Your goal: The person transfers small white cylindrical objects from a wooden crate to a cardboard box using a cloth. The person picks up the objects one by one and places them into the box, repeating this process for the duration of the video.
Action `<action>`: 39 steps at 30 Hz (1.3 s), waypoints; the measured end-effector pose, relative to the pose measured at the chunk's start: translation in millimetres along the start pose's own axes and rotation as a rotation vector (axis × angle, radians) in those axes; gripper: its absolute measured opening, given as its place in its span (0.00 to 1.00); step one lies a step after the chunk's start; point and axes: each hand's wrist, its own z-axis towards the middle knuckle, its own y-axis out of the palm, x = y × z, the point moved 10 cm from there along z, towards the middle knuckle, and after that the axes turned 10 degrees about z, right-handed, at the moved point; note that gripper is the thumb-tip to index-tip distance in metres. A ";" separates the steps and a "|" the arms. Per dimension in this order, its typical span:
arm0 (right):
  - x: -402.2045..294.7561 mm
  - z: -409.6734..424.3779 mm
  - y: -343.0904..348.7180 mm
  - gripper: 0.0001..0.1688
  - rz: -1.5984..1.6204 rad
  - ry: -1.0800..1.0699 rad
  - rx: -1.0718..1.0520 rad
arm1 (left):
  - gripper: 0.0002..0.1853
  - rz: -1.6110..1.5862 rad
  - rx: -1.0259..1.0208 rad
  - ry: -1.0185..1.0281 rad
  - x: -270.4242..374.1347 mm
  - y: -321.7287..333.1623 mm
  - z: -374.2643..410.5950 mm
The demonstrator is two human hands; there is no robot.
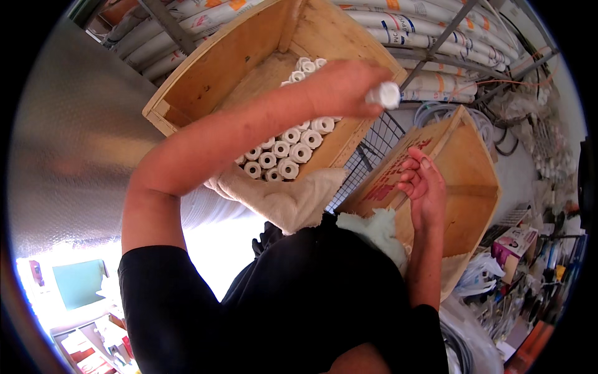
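My left hand [348, 89] reaches across the wooden box, its fingers closed around a white plastic fitting [388, 95]. Below my forearm, white ring-ended plastic fittings [300, 153] stand packed in rows inside the wooden box [369, 35]. More of them show beyond the forearm, which hides part of the rows. A beige cloth [299, 196] drapes over the near edge of the box. My right hand [423, 184] is raised over a second wooden box [472, 187], its fingers loosely curled and apart, with nothing seen in it. A pale green cloth [376, 231] lies by that box's near edge.
A rack with wrapped white PVC pipes [420, 23] runs behind the boxes. Between the boxes is a black wire grid [373, 145]. Coiled clear hose [479, 119] lies behind the second box. Bagged goods, a purple-and-white carton [514, 240] and a plastic bag [479, 276] crowd the right side.
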 end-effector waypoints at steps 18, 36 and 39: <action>-0.2 -0.2 -3.5 0.17 0.010 -0.033 -0.025 | 0.27 0.096 -0.429 -0.387 -133.0 135.3 -53.9; 60.2 20.0 -212.4 0.23 -0.865 0.260 0.185 | 0.23 0.183 -0.441 -0.343 -127.9 129.4 -45.5; 132.0 -10.1 -265.4 0.39 -1.648 0.624 -0.049 | 0.25 0.187 -0.428 -0.330 -124.4 115.4 -40.4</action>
